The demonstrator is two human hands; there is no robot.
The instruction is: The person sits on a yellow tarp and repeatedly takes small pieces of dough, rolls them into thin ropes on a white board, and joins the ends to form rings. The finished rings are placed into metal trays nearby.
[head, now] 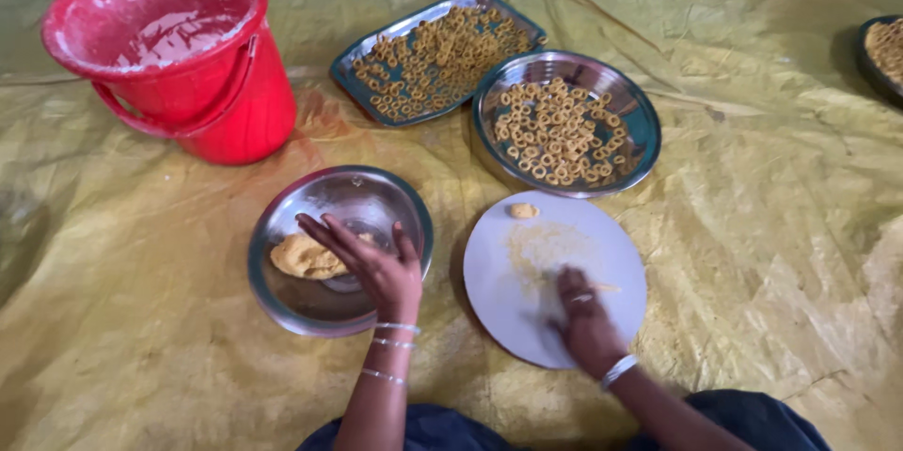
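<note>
Light's soft & even, daylight-ish, prob from upper left; nothing harsh. My yellow tarp (752, 225) shows pale sheen on its creases, esp. the right side & top. Steel bowl (340, 249) under my left hand (381, 268) catches a dull reflection on its rim & inner wall; the round steel plate (567, 124) glints along the edge. Wet glare inside the red bucket (160, 23). Shadows are weak: soft dark patch beside the bucket's base, thin one under my arms. My right hand (585, 319) is motion-blurred at the fingers on the white disc (555, 277). Pic overall a bit soft, low detail; corners darken, far-left edge murky. Wide-angle bend at edges.
</note>
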